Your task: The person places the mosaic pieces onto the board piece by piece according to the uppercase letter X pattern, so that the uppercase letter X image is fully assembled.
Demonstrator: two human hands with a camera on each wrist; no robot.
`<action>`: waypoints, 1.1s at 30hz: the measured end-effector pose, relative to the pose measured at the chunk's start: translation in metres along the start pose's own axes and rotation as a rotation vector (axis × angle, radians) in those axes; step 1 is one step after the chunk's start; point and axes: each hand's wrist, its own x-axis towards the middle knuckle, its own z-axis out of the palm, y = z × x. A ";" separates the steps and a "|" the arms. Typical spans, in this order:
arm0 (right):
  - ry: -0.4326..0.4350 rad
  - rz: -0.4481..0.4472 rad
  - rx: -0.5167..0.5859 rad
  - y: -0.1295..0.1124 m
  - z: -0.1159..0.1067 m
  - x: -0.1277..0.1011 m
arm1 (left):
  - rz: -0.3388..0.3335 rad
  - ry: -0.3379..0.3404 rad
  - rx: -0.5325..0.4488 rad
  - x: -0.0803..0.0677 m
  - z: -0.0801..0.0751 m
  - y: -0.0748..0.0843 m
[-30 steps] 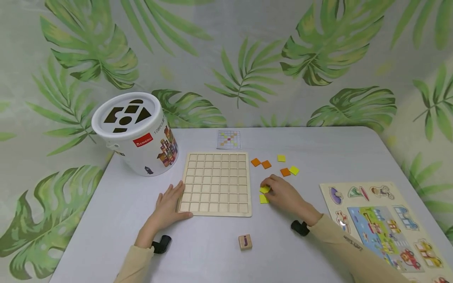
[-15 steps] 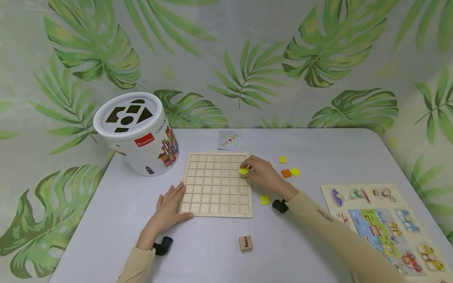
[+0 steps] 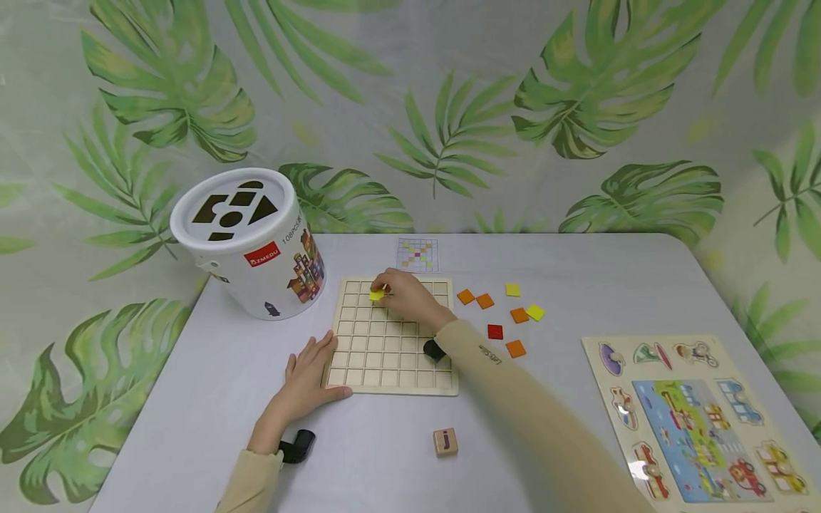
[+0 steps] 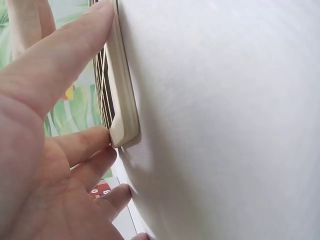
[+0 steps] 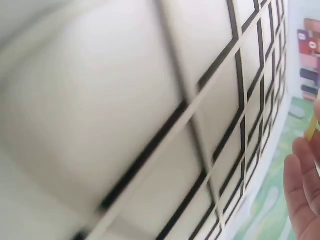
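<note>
Fingers of the left hand [image 3: 301,388] lie straight and flat against the near-left corner of the wooden grid board [image 3: 391,370], thumb along its front edge, pressing rather than gripping; the left wrist view confirms fingertips [image 4: 102,12] against the board's rounded edge. Beyond it, the right hand [image 3: 407,296] reaches over the board and pinches a yellow tile [image 3: 376,293] at its edges between curled fingertips, held just above a cell in the top rows. Judged by its look, this tile is thin, stiff and very light (likely smooth-faced, so prone to slip), best taken by two opposite edges so that it drops square into a recess. Loose orange, yellow and red tiles [image 3: 513,313] lie on the table [image 3: 577,271] right of the board, with a small pattern card [image 3: 417,254] at the far edge. Whether the tile already touches the board cannot be determined: knuckles hide its underside. The right wrist view is blurred, showing only grid lines and a sliver of yellow.
</note>
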 end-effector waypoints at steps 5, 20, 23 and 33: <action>-0.021 0.022 -0.056 -0.005 0.011 0.016 | 0.013 0.010 0.009 0.000 0.001 -0.002; -0.071 0.048 -0.222 -0.010 0.026 0.030 | 0.005 -0.001 0.008 0.003 0.001 -0.001; -0.087 0.040 -0.186 -0.007 0.021 0.026 | -0.003 -0.006 0.016 0.003 0.001 -0.002; 0.022 0.069 0.121 0.022 -0.037 -0.023 | -0.027 -0.024 0.001 0.003 0.002 -0.004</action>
